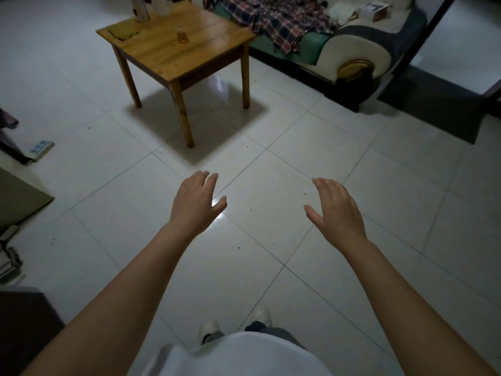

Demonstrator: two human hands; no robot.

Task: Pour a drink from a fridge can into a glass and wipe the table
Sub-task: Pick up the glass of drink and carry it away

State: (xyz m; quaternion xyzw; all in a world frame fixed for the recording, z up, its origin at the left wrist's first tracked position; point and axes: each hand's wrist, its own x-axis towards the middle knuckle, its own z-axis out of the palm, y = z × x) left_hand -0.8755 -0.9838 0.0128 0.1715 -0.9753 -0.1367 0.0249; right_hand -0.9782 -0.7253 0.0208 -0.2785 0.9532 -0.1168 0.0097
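Observation:
A small wooden table (189, 58) stands ahead on the tiled floor, well beyond my reach. On it sits a clear glass (182, 37) that looks to hold amber liquid, a yellowish cloth (125, 31) near the far left corner, and a tall carton (140, 8) at the back edge. No can is in sight. My left hand (196, 202) and my right hand (337, 213) are stretched out over the floor, palms down, fingers apart, holding nothing.
A sofa (352, 50) with a plaid blanket (276, 20) stands right of the table. A dark mat (433, 109) lies at its end. A power strip (40, 146) and low furniture (19, 196) line the left side. White tiled floor (271, 164) stretches between me and the table.

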